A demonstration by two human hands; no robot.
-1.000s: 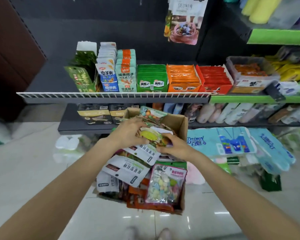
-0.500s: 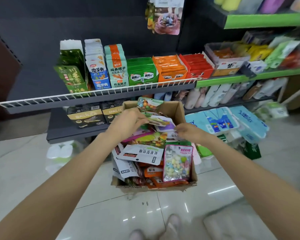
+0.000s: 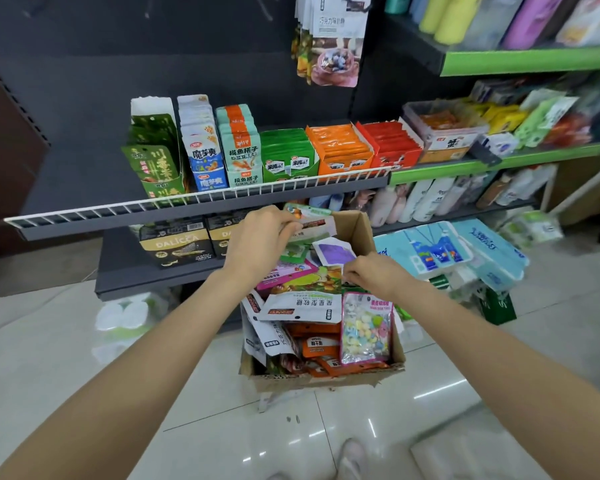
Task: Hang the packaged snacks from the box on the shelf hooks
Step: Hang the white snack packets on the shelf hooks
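Scene evenly and brightly lit from overhead. Glare streaks and small specular spots seen on glossy floor tiles point(image 3: 326, 434). Soft shadow cast under lower shelf point(image 3: 153, 275). Strong wide-angle distortion noted: wire shelf rail point(image 3: 201, 199) bowed, forearms stretched toward bottom corners. Right-hand goods point(image 3: 548, 119) blurred and smeared; centre of cardboard box point(image 3: 326, 381) sharp, print legible.

The box point(image 3: 361, 226) is plain brown cardboard, matt, with a ragged torn edge at six o'clock. The snack packets point(image 3: 300, 306) inside are glossy plastic film; one at four o'clock point(image 3: 366, 327) is clear film over pastel sweets. The floor point(image 3: 291, 434) is smooth polished tile throwing back light. The shelf point(image 3: 84, 168) is matt dark metal with a white wire rail point(image 3: 194, 199).
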